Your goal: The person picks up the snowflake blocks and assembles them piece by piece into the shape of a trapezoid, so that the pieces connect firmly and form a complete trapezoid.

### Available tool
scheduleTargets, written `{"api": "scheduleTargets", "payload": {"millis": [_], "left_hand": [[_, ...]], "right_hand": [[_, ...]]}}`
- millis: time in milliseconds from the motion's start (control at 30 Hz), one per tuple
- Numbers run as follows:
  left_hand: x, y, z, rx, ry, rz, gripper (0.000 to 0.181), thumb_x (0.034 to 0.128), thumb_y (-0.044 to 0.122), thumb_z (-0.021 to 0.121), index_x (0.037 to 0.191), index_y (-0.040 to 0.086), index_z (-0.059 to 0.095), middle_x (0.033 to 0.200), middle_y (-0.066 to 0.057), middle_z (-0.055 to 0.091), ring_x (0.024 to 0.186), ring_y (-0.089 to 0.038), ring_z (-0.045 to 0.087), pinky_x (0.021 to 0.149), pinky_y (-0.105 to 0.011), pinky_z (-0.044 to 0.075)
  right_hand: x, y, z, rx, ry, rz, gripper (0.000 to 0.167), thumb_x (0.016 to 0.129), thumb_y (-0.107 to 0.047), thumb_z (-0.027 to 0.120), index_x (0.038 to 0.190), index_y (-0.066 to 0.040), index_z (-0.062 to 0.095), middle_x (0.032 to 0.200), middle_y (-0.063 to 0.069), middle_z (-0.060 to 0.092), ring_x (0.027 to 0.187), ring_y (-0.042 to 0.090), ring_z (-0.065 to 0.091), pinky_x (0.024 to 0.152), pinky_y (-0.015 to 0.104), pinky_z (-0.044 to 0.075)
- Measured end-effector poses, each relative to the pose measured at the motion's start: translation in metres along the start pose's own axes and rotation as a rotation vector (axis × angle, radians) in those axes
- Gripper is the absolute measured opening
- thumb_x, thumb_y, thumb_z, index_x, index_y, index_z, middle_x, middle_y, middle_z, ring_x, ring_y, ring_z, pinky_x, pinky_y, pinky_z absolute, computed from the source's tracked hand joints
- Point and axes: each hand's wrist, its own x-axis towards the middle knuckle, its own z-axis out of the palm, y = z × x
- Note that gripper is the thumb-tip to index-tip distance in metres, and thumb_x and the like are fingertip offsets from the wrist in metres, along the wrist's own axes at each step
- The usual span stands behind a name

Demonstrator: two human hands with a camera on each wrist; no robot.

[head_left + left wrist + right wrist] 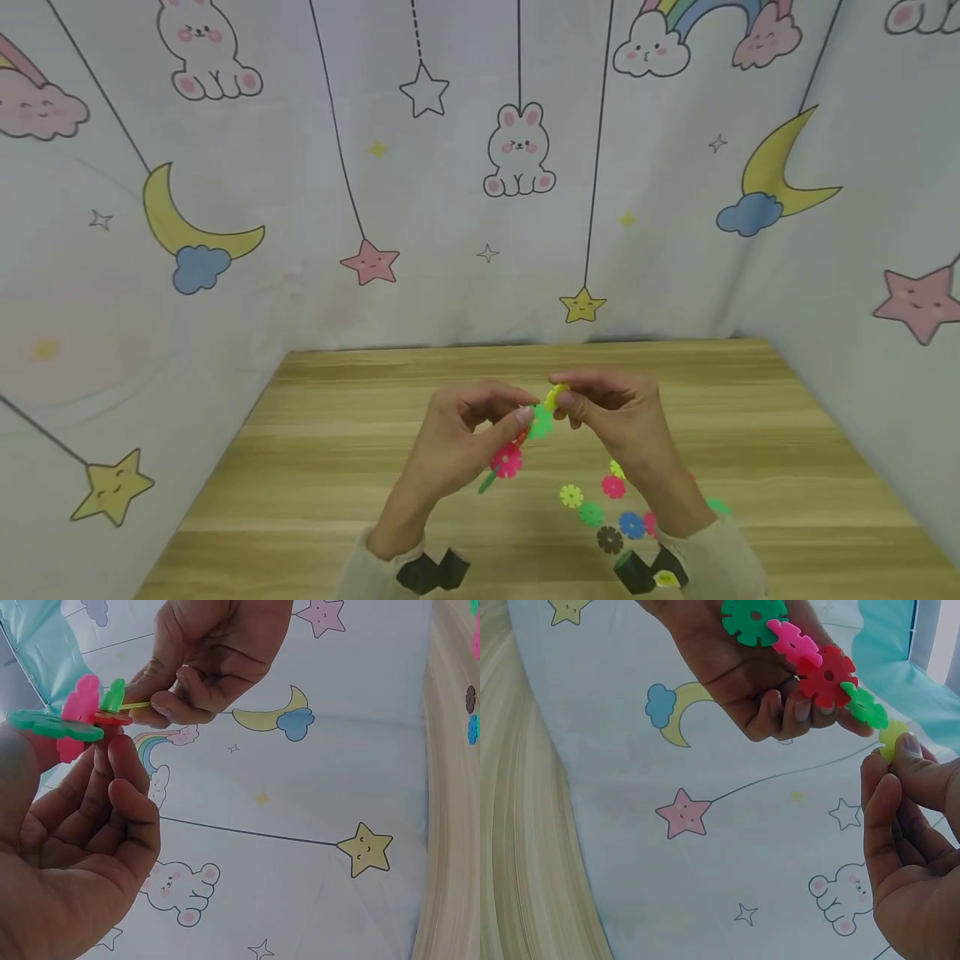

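Note:
My left hand (461,442) grips a short chain of notched plastic discs in front of me, above the table. In the right wrist view the chain runs from a dark green disc (755,616) through a pink disc (793,643) and a red disc (828,676) to a light green disc (865,706). Between thumb and fingers, my right hand (618,412) pinches a yellow disc (892,742). The yellow disc meets the light green disc at its edge; whether their slots are engaged I cannot tell. Left fingertips partly cover the red disc in the head view.
Several loose discs lie on the wooden table (300,500) under my right forearm, among them a yellow-green disc (572,496), a blue disc (632,525) and a brown disc (610,540). A printed white curtain (450,192) hangs behind the table and along both sides.

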Motion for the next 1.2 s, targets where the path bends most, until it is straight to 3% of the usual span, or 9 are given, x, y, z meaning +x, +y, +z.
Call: {"api": "scheduleTargets", "payload": {"millis": [200,433,600,933,1200], "left_hand": [[0.000,0.000,0.002,-0.020,-0.014,-0.008,0.010,0.0991,0.001,0.073,0.107,0.000,0.079,0.080,-0.018,0.073,0.071,-0.006,0.064,0.064,-0.023,0.054],[0.000,-0.001,0.002,-0.013,0.006,-0.060,0.009,0.0993,0.002,0.073,0.106,0.000,0.079,0.081,-0.019,0.074,0.073,-0.006,0.065,0.077,-0.026,0.062],[0.000,0.000,0.002,-0.026,-0.002,-0.068,0.009,0.0995,0.003,0.074,0.106,-0.001,0.079,0.083,-0.021,0.074,0.072,-0.005,0.066,0.073,-0.024,0.061],[0.000,0.000,0.007,-0.058,0.000,-0.077,0.009,0.1000,0.003,0.073,0.106,-0.001,0.079,0.086,-0.023,0.074,0.072,-0.004,0.065,0.070,-0.022,0.060],[0.000,0.000,0.011,-0.025,0.025,-0.074,0.009,0.0994,0.002,0.073,0.105,-0.001,0.079,0.084,-0.021,0.074,0.072,-0.004,0.065,0.072,-0.023,0.061]], "right_hand": [[-0.002,-0.001,-0.001,-0.030,-0.013,-0.001,0.026,0.097,0.007,0.073,0.115,-0.009,0.082,0.098,-0.011,0.082,0.080,0.008,0.074,0.068,0.022,0.058],[-0.001,-0.001,0.000,-0.043,-0.028,-0.014,0.024,0.095,0.005,0.074,0.111,-0.011,0.084,0.097,-0.011,0.082,0.081,0.006,0.075,0.068,0.021,0.058],[-0.001,0.000,0.000,-0.036,-0.046,-0.033,0.022,0.096,0.002,0.075,0.108,-0.014,0.083,0.094,-0.010,0.081,0.079,0.009,0.075,0.067,0.022,0.057],[-0.001,0.005,0.002,-0.030,-0.058,-0.119,0.015,0.096,-0.003,0.074,0.105,-0.012,0.082,0.092,-0.009,0.079,0.077,0.009,0.068,0.067,0.024,0.057],[-0.002,0.003,0.002,-0.058,-0.060,-0.102,0.007,0.096,-0.006,0.075,0.101,-0.006,0.080,0.088,-0.007,0.077,0.076,0.011,0.069,0.067,0.025,0.058]]}}
